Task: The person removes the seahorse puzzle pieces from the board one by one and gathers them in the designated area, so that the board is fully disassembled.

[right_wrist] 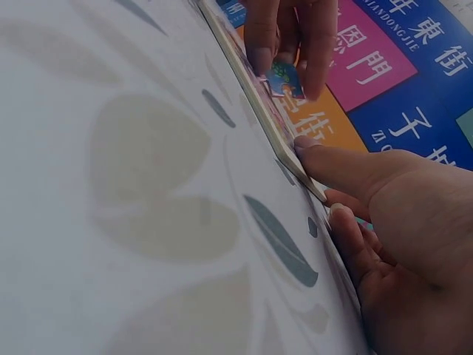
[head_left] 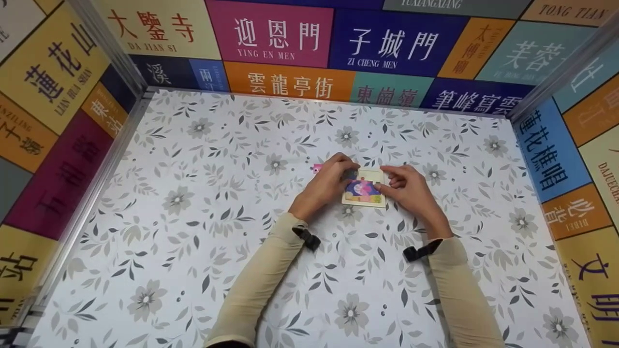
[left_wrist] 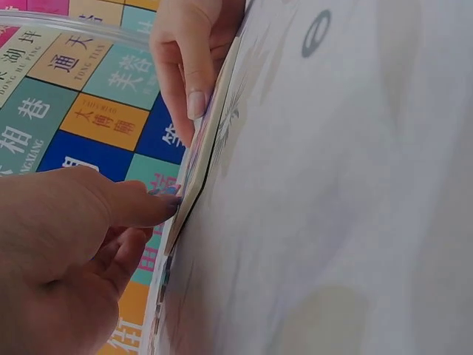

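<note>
A small square jigsaw puzzle board (head_left: 371,173) with a pale frame lies flat on the patterned cloth. Its lower part carries a purple, pink and yellow picture, while bare backing shows near the top. My left hand (head_left: 326,181) is at the board's upper left and pinches a small blue-green puzzle piece (right_wrist: 284,80) between thumb and fingers, close over the board. On the opposite side, my right hand (head_left: 408,188) holds the board's right edge, its thumb on top and the index finger at the upper right corner.
Just left of my left hand lies a pink puzzle piece (head_left: 317,167), partly hidden by it. White cloth (head_left: 217,251) with grey flowers and leaves covers the table. Colourful panels (head_left: 280,34) with large lettering stand along the back and both sides.
</note>
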`<state>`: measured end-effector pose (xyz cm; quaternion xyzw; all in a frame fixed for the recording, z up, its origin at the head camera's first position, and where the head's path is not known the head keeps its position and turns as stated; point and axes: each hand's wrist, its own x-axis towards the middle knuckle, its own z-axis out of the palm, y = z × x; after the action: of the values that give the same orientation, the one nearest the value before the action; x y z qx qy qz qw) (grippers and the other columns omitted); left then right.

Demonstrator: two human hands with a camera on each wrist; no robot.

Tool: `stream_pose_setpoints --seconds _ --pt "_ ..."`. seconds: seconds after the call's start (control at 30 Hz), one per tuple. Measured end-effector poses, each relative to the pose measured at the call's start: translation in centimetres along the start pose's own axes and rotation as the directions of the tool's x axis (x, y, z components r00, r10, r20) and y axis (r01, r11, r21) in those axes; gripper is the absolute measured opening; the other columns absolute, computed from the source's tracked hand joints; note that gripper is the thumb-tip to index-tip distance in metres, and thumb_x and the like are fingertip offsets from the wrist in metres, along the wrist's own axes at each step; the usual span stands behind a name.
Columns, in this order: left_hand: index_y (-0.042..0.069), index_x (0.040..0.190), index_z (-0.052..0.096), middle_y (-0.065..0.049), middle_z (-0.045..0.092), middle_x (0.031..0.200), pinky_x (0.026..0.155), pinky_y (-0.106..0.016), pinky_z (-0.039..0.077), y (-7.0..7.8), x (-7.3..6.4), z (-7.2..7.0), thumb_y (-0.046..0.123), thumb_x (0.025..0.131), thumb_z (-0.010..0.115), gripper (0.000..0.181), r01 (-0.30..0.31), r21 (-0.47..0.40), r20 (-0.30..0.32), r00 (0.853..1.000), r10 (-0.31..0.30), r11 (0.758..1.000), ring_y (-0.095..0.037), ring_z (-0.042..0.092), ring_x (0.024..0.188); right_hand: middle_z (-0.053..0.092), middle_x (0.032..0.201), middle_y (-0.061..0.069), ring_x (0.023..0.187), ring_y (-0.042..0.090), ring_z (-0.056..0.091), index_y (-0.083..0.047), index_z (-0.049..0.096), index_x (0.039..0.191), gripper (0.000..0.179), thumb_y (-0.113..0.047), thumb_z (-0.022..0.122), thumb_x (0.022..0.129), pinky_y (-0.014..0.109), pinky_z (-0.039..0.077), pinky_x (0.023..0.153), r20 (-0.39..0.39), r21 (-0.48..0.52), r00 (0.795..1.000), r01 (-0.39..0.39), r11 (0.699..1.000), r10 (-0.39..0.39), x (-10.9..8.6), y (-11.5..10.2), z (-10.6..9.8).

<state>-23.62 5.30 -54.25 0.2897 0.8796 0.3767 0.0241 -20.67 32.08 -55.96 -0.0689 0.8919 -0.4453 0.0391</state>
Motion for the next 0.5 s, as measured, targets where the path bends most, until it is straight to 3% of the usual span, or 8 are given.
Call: stream_pose_setpoints --seconds 0.2,0.5 --pt "0.006 0.137 0.074 -0.01 0.063 0.132 0.102 -0.032 0.055 -0.04 -0.21 -0.29 0.006 0.103 0.072 0.034 0.015 0.015 0.009 1.0 -0.015 1.0 -0.021 0.064 0.117 0.059 0.113 0.01 0.095 0.018 0.062 -0.016 0.069 0.147 0.059 -0.039 0.086 0.094 0.012 0.05 0.08 0.0 -0.003 1.0 -0.002 1.0 0.002 0.03 -0.06 0.1" --pt "0.006 0.137 0.074 -0.011 0.067 0.129 0.105 -0.032 0.055 -0.02 -0.45 -0.45 0.003 0.101 0.072 0.036 0.021 0.023 -0.011 1.0 -0.021 1.0 -0.022 0.066 0.118 0.059 0.113 0.011 0.094 0.015 0.061 -0.014 0.07 0.145 0.058 -0.035 0.086 0.094 0.011 0.05 0.08 -0.007 0.0 1.0 0.004 1.0 -0.004 0.1 0.01 0.06"
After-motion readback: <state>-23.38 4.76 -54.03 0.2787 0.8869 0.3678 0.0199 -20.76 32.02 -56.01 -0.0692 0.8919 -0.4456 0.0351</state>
